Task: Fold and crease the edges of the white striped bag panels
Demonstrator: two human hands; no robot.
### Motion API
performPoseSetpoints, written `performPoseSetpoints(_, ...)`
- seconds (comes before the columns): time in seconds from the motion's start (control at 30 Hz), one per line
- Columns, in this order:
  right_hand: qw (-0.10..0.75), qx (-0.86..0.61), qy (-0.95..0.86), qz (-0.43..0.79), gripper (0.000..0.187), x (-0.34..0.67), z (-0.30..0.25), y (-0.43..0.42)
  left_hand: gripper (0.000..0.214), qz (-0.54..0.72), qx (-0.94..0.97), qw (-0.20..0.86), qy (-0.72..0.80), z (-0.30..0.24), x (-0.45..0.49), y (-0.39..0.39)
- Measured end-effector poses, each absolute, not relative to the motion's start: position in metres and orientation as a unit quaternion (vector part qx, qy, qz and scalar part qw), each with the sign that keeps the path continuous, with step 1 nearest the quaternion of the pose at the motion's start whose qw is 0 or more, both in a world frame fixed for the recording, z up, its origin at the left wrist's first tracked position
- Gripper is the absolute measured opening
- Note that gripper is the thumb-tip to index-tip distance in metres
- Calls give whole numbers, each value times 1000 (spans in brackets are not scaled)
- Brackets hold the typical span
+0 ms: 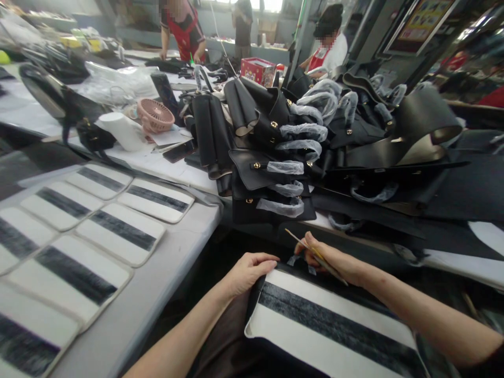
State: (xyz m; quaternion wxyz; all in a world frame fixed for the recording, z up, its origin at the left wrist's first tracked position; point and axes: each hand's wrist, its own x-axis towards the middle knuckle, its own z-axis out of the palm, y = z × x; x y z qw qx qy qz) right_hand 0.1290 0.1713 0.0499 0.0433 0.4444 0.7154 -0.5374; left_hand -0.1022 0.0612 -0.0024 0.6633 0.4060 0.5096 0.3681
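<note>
On my lap rests a black leather bag piece (pixel 283 269) with a white panel (pixel 293 333) facing up, a dark strip running across its middle. My left hand (pixel 250 273) is closed over the far left corner of the bag piece, thumb on top. My right hand (pixel 325 257) grips a thin stick (pixel 294 237) with a pale tip, pointing up and left. The right fingers also reach down to the far edge, beside a plastic-wrapped handle (pixel 293 259); whether they press on it I cannot tell.
Several white panels with dark strips (pixel 118 249) lie on the left table (pixel 185 257). Ahead, black bags with plastic-wrapped handles (pixel 273 173) are piled up. A pink fan (pixel 156 115), a white roll (pixel 123 131) and a phone (pixel 179 151) lie nearby. Other people work behind.
</note>
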Motion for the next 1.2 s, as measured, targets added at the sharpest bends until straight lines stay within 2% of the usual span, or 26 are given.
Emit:
performPoseSetpoints(0.07, 14, 392, 644, -657, 80, 122, 55, 169, 43, 359, 407, 671, 506, -1, -103, 62)
performPoseSetpoints(0.1, 8, 364, 637, -680, 77, 117, 56, 168, 43, 355, 409, 672, 505, 0, -104, 62)
performPoseSetpoints(0.2, 9, 346, 711, -612, 72, 102, 49, 164, 40, 356, 422, 662, 506, 1, -103, 62)
performPoseSetpoints(0.3, 22, 376, 752, -541, 40, 91, 36, 157, 38, 372, 436, 658, 489, 0, -102, 61)
performPoseSetpoints(0.37, 32, 365, 763, -532, 30, 88, 32, 154, 39, 374, 446, 655, 482, 0, -102, 60)
performPoseSetpoints(0.67, 89, 300, 852, -421, 32, 79, 43, 153, 41, 372, 455, 648, 485, -4, -104, 60)
performPoseSetpoints(0.87, 86, 277, 831, -474, 35, 85, 46, 156, 36, 361, 471, 643, 483, -1, -103, 61)
performPoseSetpoints(1.03, 81, 317, 828, -456, 43, 107, 49, 151, 36, 345, 484, 628, 503, 6, -100, 60)
performPoseSetpoints(1.2, 88, 322, 802, -496, 36, 112, 47, 151, 39, 328, 485, 630, 510, 6, -102, 62)
